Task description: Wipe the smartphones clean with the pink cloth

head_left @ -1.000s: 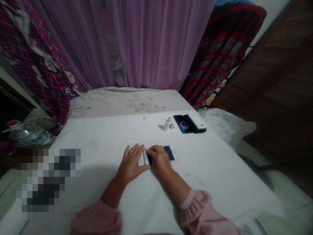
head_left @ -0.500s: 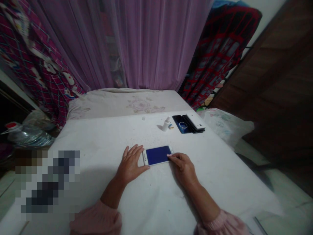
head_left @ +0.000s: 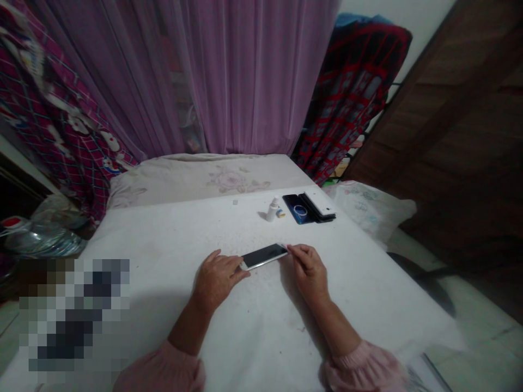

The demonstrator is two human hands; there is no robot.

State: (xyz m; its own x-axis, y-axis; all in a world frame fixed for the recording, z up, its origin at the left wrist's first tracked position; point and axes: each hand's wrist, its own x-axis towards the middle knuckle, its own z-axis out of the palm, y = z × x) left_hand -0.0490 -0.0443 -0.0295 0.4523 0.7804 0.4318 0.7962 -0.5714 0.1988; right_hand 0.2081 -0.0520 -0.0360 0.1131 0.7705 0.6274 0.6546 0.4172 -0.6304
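A white smartphone (head_left: 263, 256) with a dark, glossy screen lies tilted in front of me on the white sheet (head_left: 163, 256), turned slightly up at its right end. My left hand (head_left: 216, 277) holds its left end, with the fingers against the edge. My right hand (head_left: 308, 269) pinches the right end between fingertips and thumb. The phone's underside is hidden. Both pink sleeves show at the bottom of the view.
Farther back on the sheet stand a small white bottle (head_left: 273, 209) and a dark phone (head_left: 296, 209), with a white phone (head_left: 319, 202) lying on a black one. A pillow (head_left: 204, 179) and purple curtain (head_left: 245, 81) lie beyond. A plastic bag (head_left: 368, 206) sits past the right edge.
My right hand has moved from the phone's screen to its right end. The phone has rotated and tilted, and its screen now looks dark instead of blue.
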